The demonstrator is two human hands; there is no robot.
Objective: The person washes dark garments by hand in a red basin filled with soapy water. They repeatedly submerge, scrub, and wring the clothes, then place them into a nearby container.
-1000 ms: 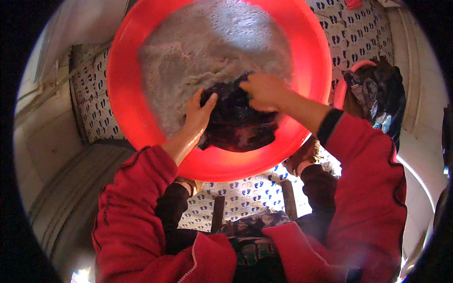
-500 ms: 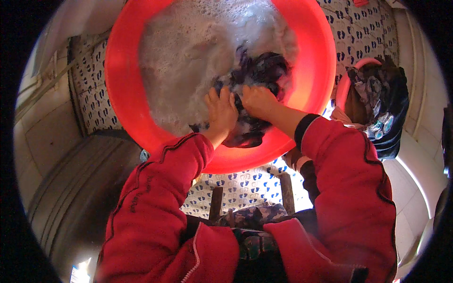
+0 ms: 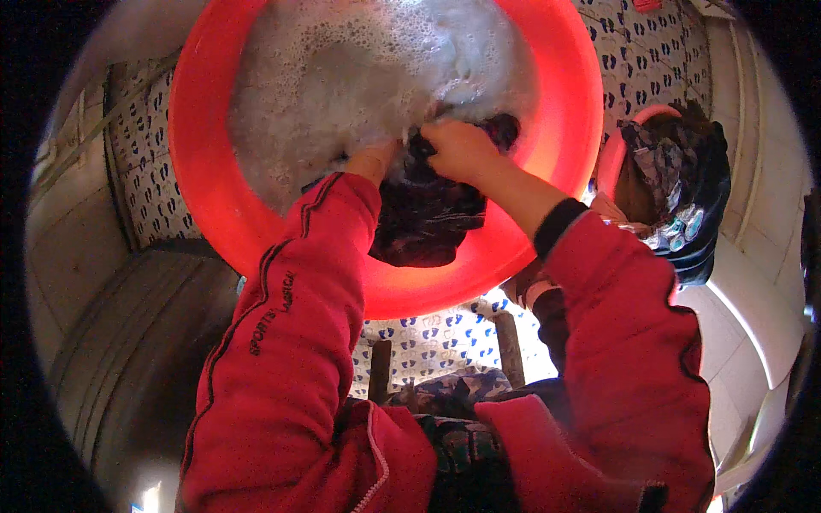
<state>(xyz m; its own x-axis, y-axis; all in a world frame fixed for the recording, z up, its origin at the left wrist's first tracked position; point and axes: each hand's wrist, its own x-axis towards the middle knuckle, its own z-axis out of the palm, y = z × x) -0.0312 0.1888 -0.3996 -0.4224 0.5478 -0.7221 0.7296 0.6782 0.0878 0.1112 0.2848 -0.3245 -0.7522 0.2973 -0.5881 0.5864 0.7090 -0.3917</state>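
- A dark garment (image 3: 423, 224) lies bunched in a round red basin (image 3: 201, 141), on the side nearest the person; its lower folds rest against the sloping basin wall, and its far part reaches into the water.
- The right hand (image 3: 462, 152) is on the far part of the garment, its fingers curled and grasping the dark cloth.
- The left hand (image 3: 375, 160) reaches down beside the garment, to the left of the right hand; its fingers are hidden by water and cloth, so I cannot tell whether they grip.
- Cloudy grey water (image 3: 299, 111) fills the middle of the basin, with bubbles scattered over its surface toward the far side.
- Both arms wear red sleeves (image 3: 299, 342), the right one ending in a black cuff (image 3: 559, 226) above the bare wrist.
- The basin stands over a pale floor (image 3: 436, 335) patterned with dark footprints.
- To its right, a pink tub (image 3: 611, 162) carries a heap of camouflage and dark clothes (image 3: 705, 184), part of which hangs over the edge.
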